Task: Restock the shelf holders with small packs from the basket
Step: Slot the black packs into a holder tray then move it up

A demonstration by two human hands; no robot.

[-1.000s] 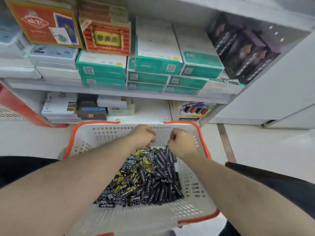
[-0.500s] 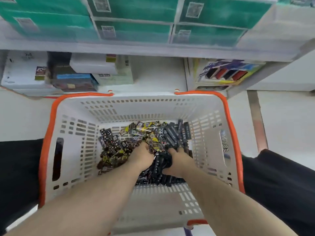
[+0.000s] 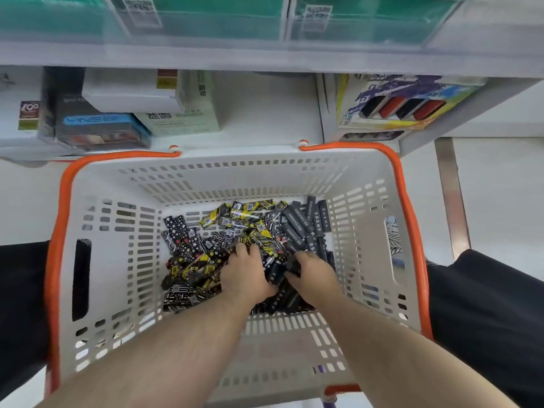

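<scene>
A white slotted basket point(image 3: 106, 260) with an orange rim sits in front of me on the floor. On its bottom lies a heap of several small packs point(image 3: 235, 225), black with yellow or white patterns, and plain dark grey ones point(image 3: 306, 222) at the right. My left hand point(image 3: 247, 275) is palm down in the middle of the heap, fingers curled into the packs. Beside it, my right hand point(image 3: 315, 275) has its fingers closed around dark grey packs point(image 3: 276, 275). How many each hand holds is hidden.
A low white shelf point(image 3: 265, 136) lies just beyond the basket, with stacked boxes point(image 3: 117, 113) at the left and a colourful display box point(image 3: 391, 104) at the right. Green boxes point(image 3: 206, 19) fill the shelf above. My dark-clothed knees flank the basket.
My view has tilted down from the shelves onto the basket. Both hands went from the basket's far rim down into the heap and have closed on packs.
</scene>
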